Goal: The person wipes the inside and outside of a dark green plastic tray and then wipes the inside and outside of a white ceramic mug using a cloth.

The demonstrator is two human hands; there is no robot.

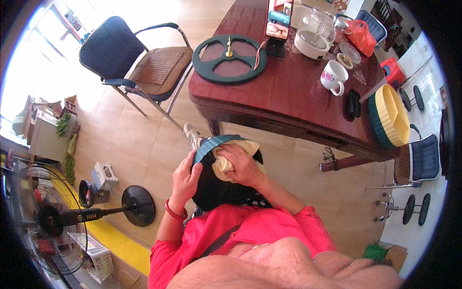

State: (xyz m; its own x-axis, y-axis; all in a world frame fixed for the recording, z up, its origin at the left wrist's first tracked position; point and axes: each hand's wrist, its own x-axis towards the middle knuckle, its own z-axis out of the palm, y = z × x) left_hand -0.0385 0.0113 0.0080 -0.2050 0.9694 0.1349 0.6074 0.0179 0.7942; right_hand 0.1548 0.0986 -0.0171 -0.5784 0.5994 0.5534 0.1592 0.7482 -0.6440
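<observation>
One closed grip (242,166) (right): cream cloth (221,168)

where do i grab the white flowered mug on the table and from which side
Probably by the handle, coming from the near edge of the table: the loop sticks out on that side, slightly right. The white mug looks upright, so lift it level. Keep clear of the black object right of the handle.

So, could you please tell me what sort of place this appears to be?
Probably a home, perhaps its dining area: a glossy dark red table bears a white mug with pink flowers, and a black metal pedestal fan stands off to the left.
</observation>
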